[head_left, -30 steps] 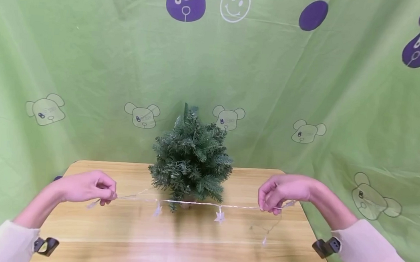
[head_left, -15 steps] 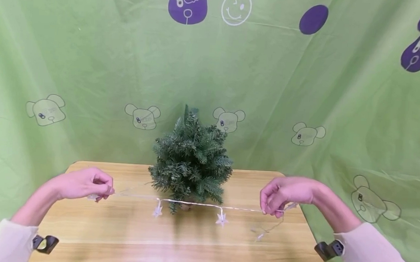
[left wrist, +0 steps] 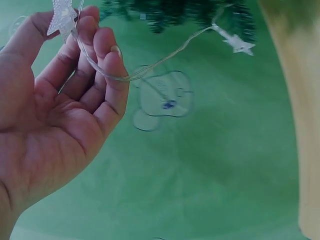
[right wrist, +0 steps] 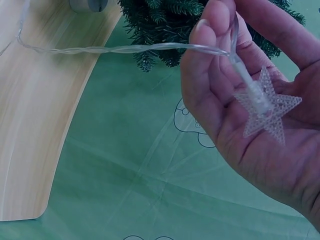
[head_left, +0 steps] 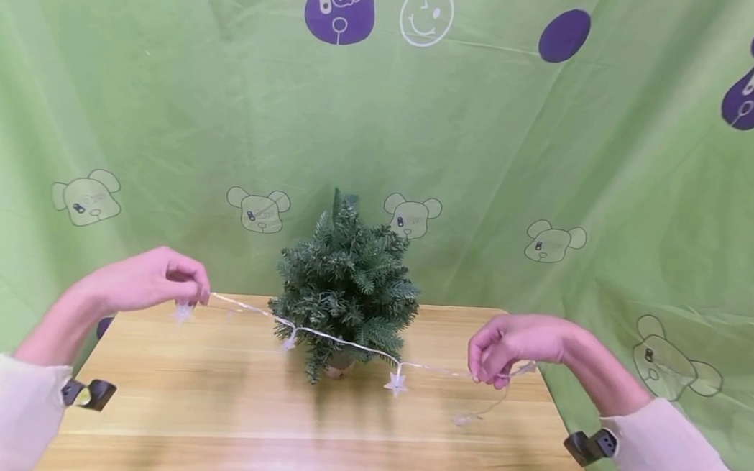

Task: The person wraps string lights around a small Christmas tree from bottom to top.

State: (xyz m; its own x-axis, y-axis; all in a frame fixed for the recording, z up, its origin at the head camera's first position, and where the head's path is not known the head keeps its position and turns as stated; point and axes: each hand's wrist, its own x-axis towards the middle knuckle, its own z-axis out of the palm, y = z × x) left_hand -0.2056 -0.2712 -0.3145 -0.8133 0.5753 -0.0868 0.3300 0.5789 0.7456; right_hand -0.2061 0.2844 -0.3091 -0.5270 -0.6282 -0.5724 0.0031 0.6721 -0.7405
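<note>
A clear, twisted star garland (head_left: 344, 341) stretches left to right in front of the one bushy dark-green tree (head_left: 348, 284), sloping down rightward; half a second earlier it hung nearly level, the left hand (head_left: 150, 278) lower. That hand pinches it left of the tree, the right hand (head_left: 518, 348) right of it. Between them dangle two translucent stars (head_left: 397, 382).

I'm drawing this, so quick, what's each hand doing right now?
Left hand: holding the string of stars in a pinch.
Right hand: pinching the same string, further along.
</note>
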